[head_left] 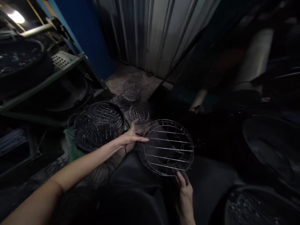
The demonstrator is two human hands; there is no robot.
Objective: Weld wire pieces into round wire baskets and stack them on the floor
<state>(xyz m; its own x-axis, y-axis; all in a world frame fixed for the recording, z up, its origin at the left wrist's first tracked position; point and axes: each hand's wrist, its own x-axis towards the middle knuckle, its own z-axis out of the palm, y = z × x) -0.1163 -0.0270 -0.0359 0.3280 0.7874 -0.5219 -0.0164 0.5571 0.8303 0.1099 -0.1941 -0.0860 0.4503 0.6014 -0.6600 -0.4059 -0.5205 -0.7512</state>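
Dim, cluttered work corner; the view looks down over the person's lap

Round wire rack (168, 148): held up in the middle of the view, just above the dark lap, tilted towards the camera, straight crossbars running side to side inside a double ring

Right hand (185, 191): comes up from below, fingers (180, 177) curled and pinching the rack's lower rim

Left hand (130, 137): arm reaches in from the lower left; fingers (142, 139) stretched out and close together, tips lying on the rack's left rim, thumb raised apart. Cannot tell if it grips or only steadies

Left of that hand: black tub (118, 110) heaped with similar wire racks, just beside the wrist

Floor beyond: two small wire baskets (139, 112), one behind the other, on bare concrete

Background: corrugated metal wall (159, 34), blue panel (89, 37) to its left, green shelf frame (49, 79) with dark bins at far left, lamp (16, 17) lit in the top corner

Right side: more dark tubs (246, 131), contents too dim to make out
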